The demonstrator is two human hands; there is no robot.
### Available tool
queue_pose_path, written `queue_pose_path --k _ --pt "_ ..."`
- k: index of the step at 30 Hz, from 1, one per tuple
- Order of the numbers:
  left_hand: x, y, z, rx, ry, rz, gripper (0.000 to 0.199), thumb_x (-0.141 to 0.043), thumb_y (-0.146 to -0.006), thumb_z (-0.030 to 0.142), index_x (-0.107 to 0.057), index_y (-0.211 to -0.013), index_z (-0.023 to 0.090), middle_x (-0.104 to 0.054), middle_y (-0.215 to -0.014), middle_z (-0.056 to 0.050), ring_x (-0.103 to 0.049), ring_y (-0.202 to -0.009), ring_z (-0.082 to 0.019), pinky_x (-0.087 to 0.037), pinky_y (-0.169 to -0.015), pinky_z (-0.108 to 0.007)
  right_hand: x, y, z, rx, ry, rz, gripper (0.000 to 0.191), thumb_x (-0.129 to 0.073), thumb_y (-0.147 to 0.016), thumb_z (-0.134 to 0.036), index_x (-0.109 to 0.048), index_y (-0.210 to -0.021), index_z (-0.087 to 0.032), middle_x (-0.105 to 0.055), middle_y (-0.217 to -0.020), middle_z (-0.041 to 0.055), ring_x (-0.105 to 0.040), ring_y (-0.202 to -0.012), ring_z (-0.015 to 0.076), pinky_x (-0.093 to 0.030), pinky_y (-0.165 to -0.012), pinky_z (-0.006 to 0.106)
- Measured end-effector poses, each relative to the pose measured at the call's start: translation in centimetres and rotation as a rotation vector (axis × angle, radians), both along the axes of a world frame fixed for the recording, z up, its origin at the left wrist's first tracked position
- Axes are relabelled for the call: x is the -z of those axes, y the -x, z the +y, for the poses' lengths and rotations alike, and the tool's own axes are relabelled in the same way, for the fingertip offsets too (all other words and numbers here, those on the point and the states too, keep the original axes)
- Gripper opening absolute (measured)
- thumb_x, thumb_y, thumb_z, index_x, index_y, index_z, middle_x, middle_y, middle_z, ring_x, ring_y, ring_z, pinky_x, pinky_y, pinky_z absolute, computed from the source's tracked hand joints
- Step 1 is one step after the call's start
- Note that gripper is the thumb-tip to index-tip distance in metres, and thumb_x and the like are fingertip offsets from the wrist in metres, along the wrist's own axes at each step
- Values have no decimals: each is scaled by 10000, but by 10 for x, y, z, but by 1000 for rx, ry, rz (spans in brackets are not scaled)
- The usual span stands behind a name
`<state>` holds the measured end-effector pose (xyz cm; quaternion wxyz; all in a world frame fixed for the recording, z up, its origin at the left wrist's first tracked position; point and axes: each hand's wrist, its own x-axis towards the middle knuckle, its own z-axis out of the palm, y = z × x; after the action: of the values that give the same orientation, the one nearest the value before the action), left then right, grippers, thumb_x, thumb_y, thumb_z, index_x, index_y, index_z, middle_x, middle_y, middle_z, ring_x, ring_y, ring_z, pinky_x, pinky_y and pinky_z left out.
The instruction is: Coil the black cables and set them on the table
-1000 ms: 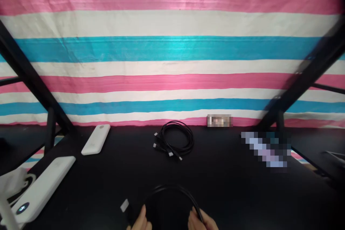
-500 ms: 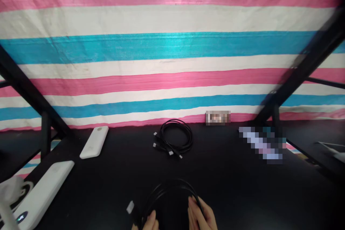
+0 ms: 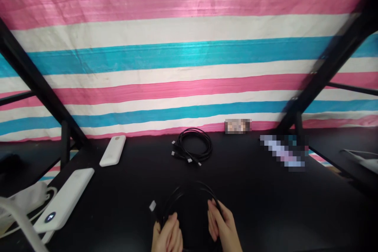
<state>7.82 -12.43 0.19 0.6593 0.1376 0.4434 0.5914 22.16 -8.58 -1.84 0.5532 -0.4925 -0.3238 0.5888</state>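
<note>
Between my two hands is a looped black cable, low over the front of the black table. My left hand grips the left side of the loop, its fingers closed around it. A metal plug sticks up just above that hand. On the opposite side, my right hand pinches the loop between thumb and fingers. Farther back, a coiled bundle of black cables with several light-coloured plugs lies flat on the table, touched by neither hand.
Two white power banks lie at the left, the nearer with a lit display. A white charger and cord sit beside it. Blurred-out items rest at the right. Striped sheeting and black frame bars stand behind.
Both hands and the looped cable appear slightly higher in view, and more of the left hand shows. The camera view has shifted a little; both hands keep their hold.
</note>
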Motion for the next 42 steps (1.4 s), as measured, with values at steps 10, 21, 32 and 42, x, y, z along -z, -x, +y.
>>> queue_pose_path --k 10,21,32,42 --pt "-13 -4 -3 -57 -46 15 540 -741 -590 402 -272 -412 202 -231 -313 114 -205 -258 -7 -229 -308 -171 -5 2 0 -92 -146 -4 387 -608 -745 -492 -410 -604 -191 -291 -360 -120 -236 -287 32 -220 -315 170" --pt "-9 10 -5 -174 -8 -220 406 -665 -696 351 -358 -484 190 -217 -365 112 -200 -278 -22 -223 -308 -175 -21 7 -9 -194 -274 -459 385 -511 -822 -467 -437 -569 -187 -465 -394 -43 -423 -394 92 -347 -492 224" --pt "0 3 -5 -32 -130 -275 525 -718 -587 486 -295 -449 206 -223 -305 113 -175 -269 -14 -224 -305 -174 -13 5 -4 -62 -221 -557 440 -540 -741 -571 -436 -531 -199 -423 -384 -39 -409 -384 110 -339 -460 242" --pt "29 -11 1 -24 -184 -253 493 -700 -582 535 -356 -446 210 -228 -256 102 -195 -219 -34 -222 -284 -199 -10 11 3 72 -126 -597 508 -572 -619 -671 -458 -501 -190 -400 -386 -43 -395 -344 96 -336 -385 230"
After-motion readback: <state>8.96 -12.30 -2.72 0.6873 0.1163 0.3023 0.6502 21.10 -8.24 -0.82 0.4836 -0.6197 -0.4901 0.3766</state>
